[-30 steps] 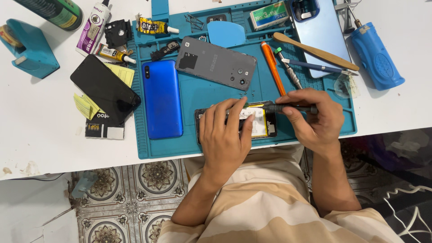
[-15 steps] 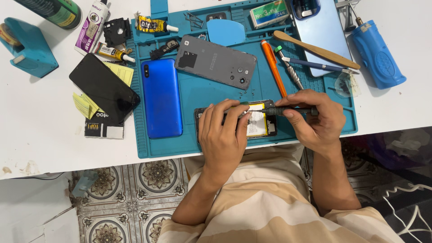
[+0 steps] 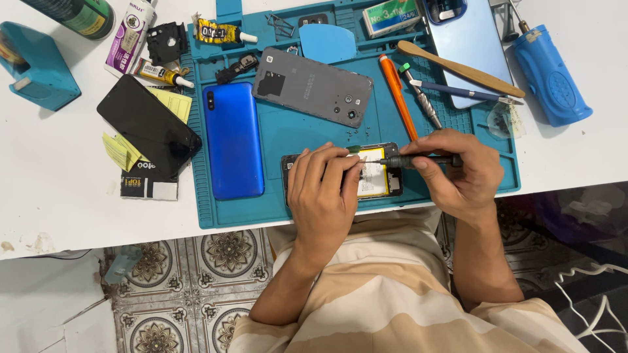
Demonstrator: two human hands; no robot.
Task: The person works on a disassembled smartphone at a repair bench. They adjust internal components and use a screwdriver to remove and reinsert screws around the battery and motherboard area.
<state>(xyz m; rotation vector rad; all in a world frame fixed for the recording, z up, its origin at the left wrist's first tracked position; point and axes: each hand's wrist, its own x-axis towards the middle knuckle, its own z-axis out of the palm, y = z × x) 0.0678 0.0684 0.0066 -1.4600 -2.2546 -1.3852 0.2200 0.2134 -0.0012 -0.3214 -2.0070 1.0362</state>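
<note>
Little has shifted since the earlier frames: both hands stay over the opened phone at the near edge of the teal work mat, with the left fingertips drawn slightly closer to the tool tip.

On the white table, the mat carries a blue phone lying flat to the left of the hands and a grey back cover above them. A light blue phone lies at the far right of the mat, with a blue cylindrical tool beside it on the table. A black phone rests off the mat to the left.

The left hand lies palm down over the opened phone, fingers curled and pressing on its left part, covering most of it. The right hand is closed around a dark slim screwdriver, held nearly level, its tip pointing left onto the phone's exposed interior just beside the left fingertips. An orange pen-like tool lies just above the right hand.
</note>
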